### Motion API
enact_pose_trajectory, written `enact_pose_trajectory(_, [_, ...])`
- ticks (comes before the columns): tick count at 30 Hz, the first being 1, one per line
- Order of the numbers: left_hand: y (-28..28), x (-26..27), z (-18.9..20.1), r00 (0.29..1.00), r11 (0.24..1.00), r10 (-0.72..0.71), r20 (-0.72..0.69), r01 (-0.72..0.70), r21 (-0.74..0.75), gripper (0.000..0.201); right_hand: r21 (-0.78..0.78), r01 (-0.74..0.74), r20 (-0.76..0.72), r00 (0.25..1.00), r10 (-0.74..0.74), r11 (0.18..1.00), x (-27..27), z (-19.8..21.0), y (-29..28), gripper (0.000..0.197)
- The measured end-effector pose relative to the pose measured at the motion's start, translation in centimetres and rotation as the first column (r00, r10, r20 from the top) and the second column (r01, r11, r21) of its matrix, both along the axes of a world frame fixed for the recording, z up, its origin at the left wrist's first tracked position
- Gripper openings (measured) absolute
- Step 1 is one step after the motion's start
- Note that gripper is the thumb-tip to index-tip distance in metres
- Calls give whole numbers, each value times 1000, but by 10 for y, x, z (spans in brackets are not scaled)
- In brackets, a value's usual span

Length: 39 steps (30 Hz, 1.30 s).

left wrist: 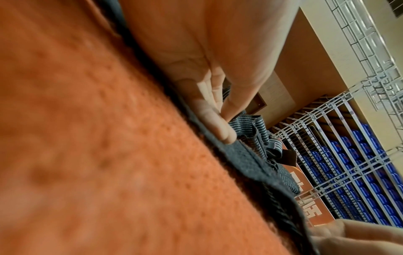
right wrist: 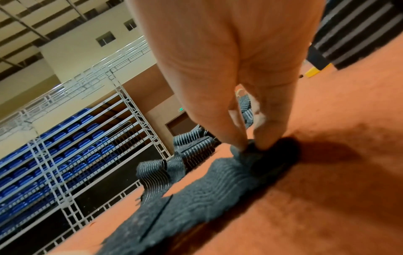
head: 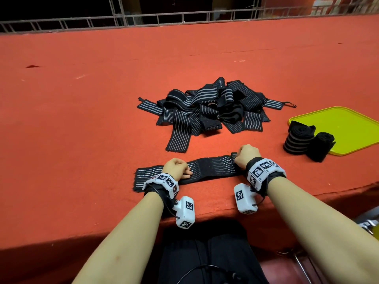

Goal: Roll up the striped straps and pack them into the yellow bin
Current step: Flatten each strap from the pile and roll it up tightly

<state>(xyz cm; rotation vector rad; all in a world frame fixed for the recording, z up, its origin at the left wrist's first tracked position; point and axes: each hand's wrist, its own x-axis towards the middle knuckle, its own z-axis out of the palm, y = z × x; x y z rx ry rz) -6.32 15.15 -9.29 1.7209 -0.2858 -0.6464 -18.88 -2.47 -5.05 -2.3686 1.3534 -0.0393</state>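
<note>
A black strap with grey stripes (head: 211, 167) lies flat along the front of the red table. My left hand (head: 178, 168) rests on its left part, and its fingers (left wrist: 218, 127) press the cloth down. My right hand (head: 245, 155) pinches the strap's right end, where thumb and finger (right wrist: 253, 146) grip a small fold lifted off the felt. A loose pile of straps (head: 205, 107) lies behind. The yellow bin (head: 344, 124) sits at the right. Two rolled straps (head: 299, 140) (head: 322, 146) stand at its near left corner.
The red felt table (head: 82, 119) stretches wide to the left and back, ending at a metal railing (head: 143, 19). Its front edge (head: 215, 212) runs just under my wrists. The strap pile (right wrist: 191, 146) lies just beyond the flat strap.
</note>
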Motion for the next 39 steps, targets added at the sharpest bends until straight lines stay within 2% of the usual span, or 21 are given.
enact_pose_trajectory(2, [0,0,0,1000,1000,5,-1,-5,-4,17,18,21,1,1000,-21,1000,-3,-1,-2,15])
enact_pose_trajectory(6, [1,0,0,1000,1000,4,0,-4,-7,16,71,31,31,999,-33,997,-6,-6,-2,37])
enact_pose_trajectory(10, [1,1,0,1000,1000,1,-6,-1,-4,15,78,-16,128,992,6,997,-1,-9,6,22])
enact_pose_trajectory(12, [1,1,0,1000,1000,3,-8,-3,-7,15,64,-43,167,986,32,997,2,-12,11,28])
enact_pose_trajectory(16, [2,1,0,1000,1000,-2,-12,2,-9,15,126,-107,182,980,83,986,4,-12,18,11])
enact_pose_trajectory(19, [2,1,0,1000,1000,-2,-16,2,-3,15,196,-80,237,971,32,977,2,-16,13,15])
enact_pose_trajectory(23, [2,2,-1,1000,1000,-9,-15,9,-6,13,233,-58,149,989,23,971,0,-12,7,29])
enact_pose_trajectory(26, [2,1,-1,1000,1000,-2,5,2,9,5,259,-100,171,984,56,961,2,-12,4,30])
enact_pose_trajectory(30, [2,1,-2,990,995,-78,116,70,70,39,287,-241,263,950,166,927,1,-16,0,42])
enact_pose_trajectory(33, [2,2,-1,985,988,-119,128,104,116,44,273,-295,252,940,228,916,-1,-16,-1,40])
enact_pose_trajectory(39, [0,8,-7,994,989,-85,70,76,127,51,308,-324,217,939,265,895,-5,-12,-3,44])
